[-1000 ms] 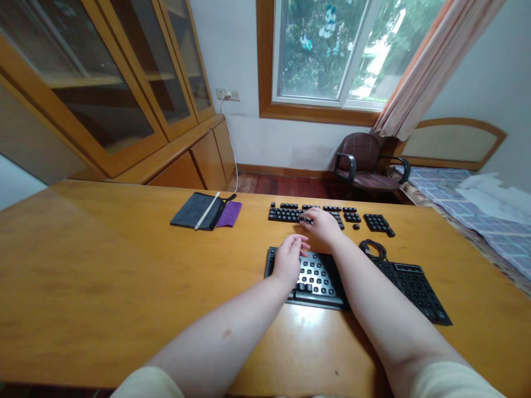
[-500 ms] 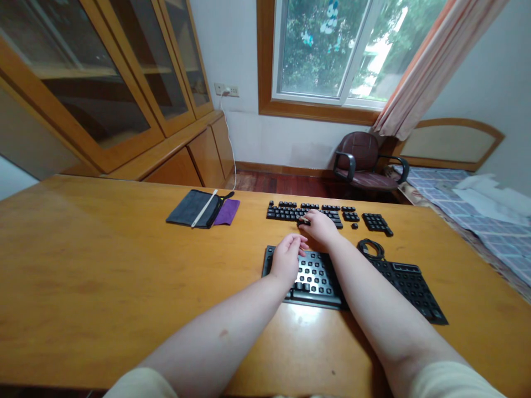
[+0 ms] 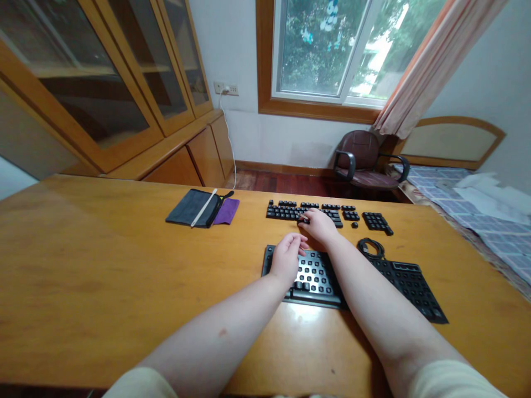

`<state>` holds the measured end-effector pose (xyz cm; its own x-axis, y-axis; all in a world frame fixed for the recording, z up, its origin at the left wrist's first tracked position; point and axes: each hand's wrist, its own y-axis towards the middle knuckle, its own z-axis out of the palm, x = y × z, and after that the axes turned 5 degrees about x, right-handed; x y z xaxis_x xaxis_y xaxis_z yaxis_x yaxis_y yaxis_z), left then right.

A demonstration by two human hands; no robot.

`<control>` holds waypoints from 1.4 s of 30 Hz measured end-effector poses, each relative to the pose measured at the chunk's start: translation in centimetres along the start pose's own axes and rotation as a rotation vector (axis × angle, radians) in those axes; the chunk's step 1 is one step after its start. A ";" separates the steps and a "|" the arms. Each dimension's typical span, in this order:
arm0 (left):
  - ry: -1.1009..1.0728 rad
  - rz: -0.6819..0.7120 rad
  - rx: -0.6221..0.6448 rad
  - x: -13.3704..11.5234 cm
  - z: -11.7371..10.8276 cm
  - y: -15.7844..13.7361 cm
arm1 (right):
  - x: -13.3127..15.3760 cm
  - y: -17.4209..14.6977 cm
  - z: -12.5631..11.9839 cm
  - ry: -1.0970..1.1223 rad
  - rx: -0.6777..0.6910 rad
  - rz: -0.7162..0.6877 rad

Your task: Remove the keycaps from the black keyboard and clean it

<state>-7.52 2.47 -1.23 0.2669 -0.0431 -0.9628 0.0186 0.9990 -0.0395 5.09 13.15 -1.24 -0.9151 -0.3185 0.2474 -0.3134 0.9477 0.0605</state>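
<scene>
A black keyboard base lies on the wooden table in front of me, many of its caps off. My left hand rests curled on its left end. Beyond it, loose black keycaps are laid out in keyboard rows, with a separate number-pad block. My right hand reaches over those rows, fingertips down on a keycap in the middle; whether it grips one is hidden. One single keycap sits apart beside that hand.
A coiled black cable lies at the keyboard's far edge. A dark pouch with a white stick and a purple cloth sits at the left back. Behind the table stand a wooden cabinet, a brown chair and a bed.
My right hand has drawn slightly back toward me over the keycap rows. The view has shifted a little; my left hand stays on the keyboard.
</scene>
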 end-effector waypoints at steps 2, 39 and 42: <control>0.001 0.001 -0.002 0.0 0.0 0.0 | -0.1 0.1 0.1 -0.001 -0.006 0.000; -0.222 -0.066 -0.119 0.8 -0.4 0.7 | 3.6 -11.7 -1.2 0.542 -0.050 -0.295; -0.218 -0.065 -0.114 0.8 -0.4 0.7 | 3.6 -11.4 -0.9 0.516 0.011 -0.333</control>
<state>-7.66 3.13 -2.12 0.4705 -0.0956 -0.8772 -0.0626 0.9880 -0.1412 5.57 1.20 -0.18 -0.5277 -0.5432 0.6531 -0.5668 0.7978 0.2056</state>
